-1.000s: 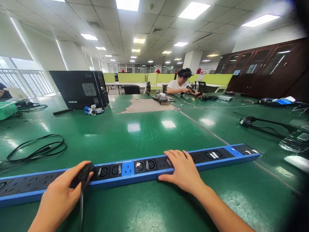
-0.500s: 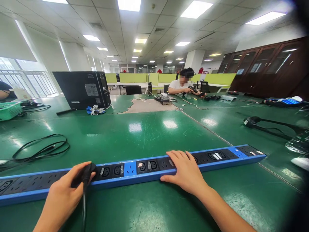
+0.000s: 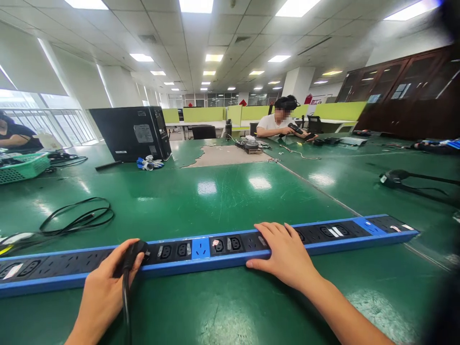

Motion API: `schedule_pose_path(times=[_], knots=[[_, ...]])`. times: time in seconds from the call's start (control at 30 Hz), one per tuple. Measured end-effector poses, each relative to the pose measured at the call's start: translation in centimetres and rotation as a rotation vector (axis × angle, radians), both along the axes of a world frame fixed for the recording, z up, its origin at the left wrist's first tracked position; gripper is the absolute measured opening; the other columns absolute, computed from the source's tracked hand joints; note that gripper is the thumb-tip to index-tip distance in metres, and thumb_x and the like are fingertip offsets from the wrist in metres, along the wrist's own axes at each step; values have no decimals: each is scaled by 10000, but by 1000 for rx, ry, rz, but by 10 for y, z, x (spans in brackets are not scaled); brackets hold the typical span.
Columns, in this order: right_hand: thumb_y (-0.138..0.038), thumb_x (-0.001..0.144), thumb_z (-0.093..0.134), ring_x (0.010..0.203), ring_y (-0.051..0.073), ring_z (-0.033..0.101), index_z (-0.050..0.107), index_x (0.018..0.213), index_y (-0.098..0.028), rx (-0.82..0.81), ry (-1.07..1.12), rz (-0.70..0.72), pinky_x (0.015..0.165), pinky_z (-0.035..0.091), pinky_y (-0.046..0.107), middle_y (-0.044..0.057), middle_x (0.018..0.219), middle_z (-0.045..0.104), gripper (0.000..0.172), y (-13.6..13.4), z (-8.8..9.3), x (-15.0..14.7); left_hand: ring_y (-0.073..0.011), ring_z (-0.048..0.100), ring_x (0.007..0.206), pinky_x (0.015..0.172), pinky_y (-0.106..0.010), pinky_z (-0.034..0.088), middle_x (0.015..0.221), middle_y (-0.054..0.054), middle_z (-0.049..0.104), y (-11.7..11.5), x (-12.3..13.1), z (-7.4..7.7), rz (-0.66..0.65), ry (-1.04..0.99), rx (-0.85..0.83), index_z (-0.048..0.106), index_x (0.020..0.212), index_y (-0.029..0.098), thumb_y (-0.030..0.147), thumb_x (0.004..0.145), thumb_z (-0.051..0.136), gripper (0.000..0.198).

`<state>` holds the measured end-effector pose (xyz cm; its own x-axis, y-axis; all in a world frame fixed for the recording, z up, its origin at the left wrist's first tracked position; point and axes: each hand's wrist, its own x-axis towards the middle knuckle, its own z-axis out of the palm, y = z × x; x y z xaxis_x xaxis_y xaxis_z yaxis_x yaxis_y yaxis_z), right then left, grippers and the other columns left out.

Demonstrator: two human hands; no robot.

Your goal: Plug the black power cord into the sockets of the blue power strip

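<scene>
A long blue power strip [image 3: 201, 248] with black and blue socket blocks lies across the near part of the table. Pinched in my left hand [image 3: 108, 280] is a black power plug [image 3: 136, 251], its cord [image 3: 126, 299] hanging down toward me. The plug is at the strip's left half, prong side toward the sockets; a prong seems to show at its right edge, and how far it is in I cannot tell. My right hand [image 3: 283, 254] grips the strip right of the middle, thumb on the near side and fingers across the top.
A coiled black cable [image 3: 77, 218] lies beyond the strip at left. Farther back stand a black computer case [image 3: 131, 134], gloves [image 3: 149, 163] and a green basket [image 3: 25, 167]. A dark headset-like device [image 3: 395, 178] is at right. Another person [image 3: 280, 122] sits across the table holding a dark tool.
The whole view has shifted, so the strip and hands appear slightly farther right. The left hand still holds the plug at the strip, and the right hand keeps its place on it.
</scene>
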<state>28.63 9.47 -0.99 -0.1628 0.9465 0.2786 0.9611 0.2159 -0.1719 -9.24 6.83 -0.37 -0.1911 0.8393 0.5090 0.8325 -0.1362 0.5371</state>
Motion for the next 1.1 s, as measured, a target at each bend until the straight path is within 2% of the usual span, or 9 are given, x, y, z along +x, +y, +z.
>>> schedule_pose_path(times=[0.2,0.5,0.6,0.7,0.83,1.1], knots=[[-692,658,673,1241,338,496,567,1282,-226,15,14,6,1100,254,587,109,1319,593,786,0,-1,0,-222,708,849,842,-318,558,974,-34,733,1,-5,0,-11,31,29,663,1054,236,642,789,546,499],[-686,652,682,1230,333,501,566,1278,-217,30,11,1,1099,258,578,110,1310,598,791,-1,-1,-1,-191,711,804,721,-225,572,952,-12,742,4,-14,8,-169,70,57,684,1031,266,595,760,620,431],[-690,640,690,1240,331,492,557,1290,-207,8,10,-7,1106,252,578,106,1323,590,821,-1,0,-1,-188,724,791,676,-202,576,935,5,758,7,-19,8,-217,56,9,686,1058,282,564,757,635,416],[-685,642,694,1248,332,488,558,1292,-212,-1,8,-8,1108,253,580,105,1329,587,816,-1,2,-2,-189,734,806,711,-206,580,935,27,768,8,-24,10,-263,35,-52,684,1087,297,535,763,626,406],[-685,641,697,1250,338,489,564,1285,-217,3,3,-11,1106,258,582,107,1324,591,807,-1,2,-2,-209,735,845,765,-247,585,984,10,765,8,-24,12,-261,50,-85,693,1075,288,539,776,604,400],[-696,647,683,1235,335,496,559,1285,-222,25,8,0,1100,260,584,106,1313,595,804,-1,1,-2,-202,722,879,799,-257,581,1014,-22,747,10,-19,8,-283,190,25,697,1061,291,563,801,588,392]])
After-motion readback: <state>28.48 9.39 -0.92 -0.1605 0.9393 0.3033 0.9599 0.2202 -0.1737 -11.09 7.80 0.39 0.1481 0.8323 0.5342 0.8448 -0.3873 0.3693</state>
